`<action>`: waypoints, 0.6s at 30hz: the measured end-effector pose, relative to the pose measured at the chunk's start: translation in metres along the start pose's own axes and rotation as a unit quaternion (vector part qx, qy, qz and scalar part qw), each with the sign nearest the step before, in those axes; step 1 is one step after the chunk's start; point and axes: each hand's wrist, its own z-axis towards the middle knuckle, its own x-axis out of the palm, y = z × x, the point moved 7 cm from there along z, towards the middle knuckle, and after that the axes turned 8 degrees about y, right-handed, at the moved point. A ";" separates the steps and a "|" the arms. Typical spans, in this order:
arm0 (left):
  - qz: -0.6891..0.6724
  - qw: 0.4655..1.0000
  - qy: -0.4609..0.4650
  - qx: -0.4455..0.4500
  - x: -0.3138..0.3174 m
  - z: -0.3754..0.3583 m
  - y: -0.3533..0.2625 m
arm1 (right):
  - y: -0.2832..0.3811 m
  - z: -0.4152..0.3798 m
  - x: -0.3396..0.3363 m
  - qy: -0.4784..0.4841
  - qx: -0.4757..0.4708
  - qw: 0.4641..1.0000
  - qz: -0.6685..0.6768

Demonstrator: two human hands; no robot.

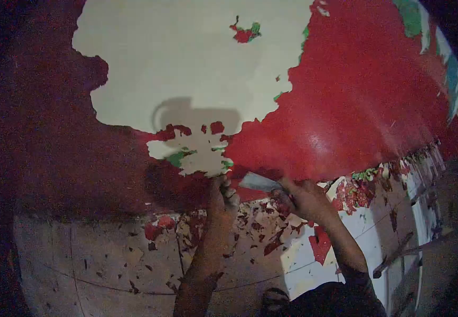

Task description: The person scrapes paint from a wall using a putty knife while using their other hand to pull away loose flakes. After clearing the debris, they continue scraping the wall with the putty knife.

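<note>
A wall with red paint fills the view, with a large pale patch where the paint is gone. Low on the wall, my left hand has its fingers curled against the lower edge of the bare patch. What they pinch, if anything, is too small and dark to make out. My right hand grips a scraper, its flat pale blade pointing left toward my left hand. Green bits of paint show along the ragged edge, near my left fingers.
Peeled paint flakes litter the tiled floor along the wall's foot, with a larger red piece at the right. A dark bar-like object is at the lower right. A red and green remnant stays high on the pale patch.
</note>
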 end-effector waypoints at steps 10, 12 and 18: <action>0.412 0.898 0.067 -0.138 -0.054 -0.060 0.094 | 0.013 -0.011 -0.006 -0.091 -0.040 0.984 0.145; 0.596 0.796 0.103 -0.032 -0.052 -0.046 0.052 | 0.012 -0.013 -0.003 -0.078 -0.041 0.971 0.222; 0.627 0.748 0.073 0.204 0.091 -0.068 -0.101 | 0.039 -0.006 -0.002 0.005 -0.115 0.904 0.411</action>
